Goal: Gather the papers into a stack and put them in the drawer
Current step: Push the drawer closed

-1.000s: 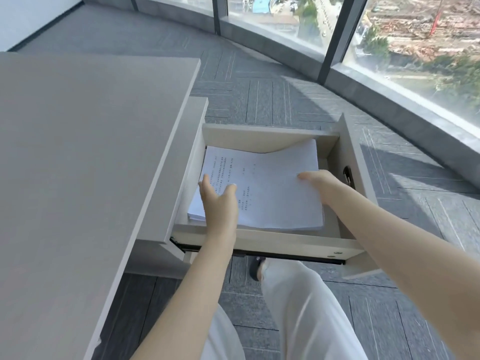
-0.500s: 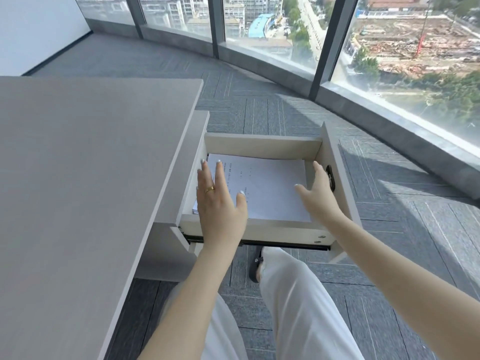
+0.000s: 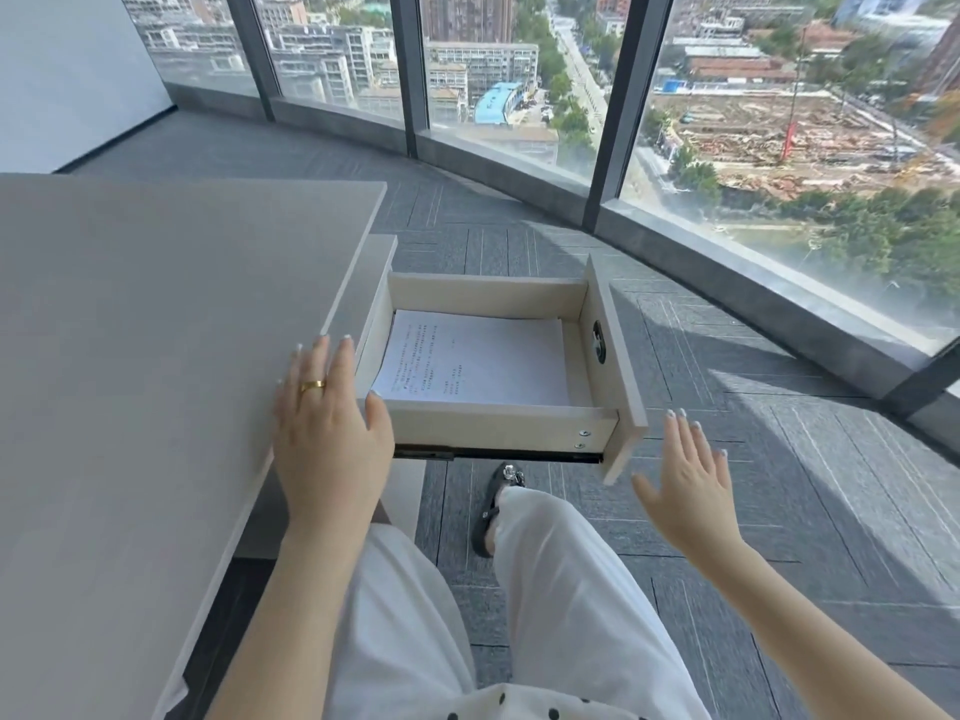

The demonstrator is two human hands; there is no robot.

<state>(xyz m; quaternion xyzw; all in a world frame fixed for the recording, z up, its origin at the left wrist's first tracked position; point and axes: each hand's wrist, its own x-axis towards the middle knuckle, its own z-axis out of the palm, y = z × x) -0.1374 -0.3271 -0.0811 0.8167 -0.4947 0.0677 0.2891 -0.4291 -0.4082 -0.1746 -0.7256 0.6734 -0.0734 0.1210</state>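
Observation:
A stack of white printed papers (image 3: 483,358) lies flat inside the open drawer (image 3: 498,427), which is pulled out to the right of the desk. My left hand (image 3: 330,433) hovers open, fingers spread, over the desk's right edge just left of the drawer; a gold ring is on one finger. My right hand (image 3: 685,480) is open in the air, to the right of and below the drawer front (image 3: 615,366). Neither hand touches the papers.
The grey desk top (image 3: 156,356) fills the left side. My legs in white trousers (image 3: 561,589) and a black shoe (image 3: 496,506) are below the drawer. Grey carpet runs to a curved window wall (image 3: 675,241) at the right.
Both hands let go of the papers and drew back out of the drawer, the left toward the desk edge, the right out past the drawer front. The view tilted up.

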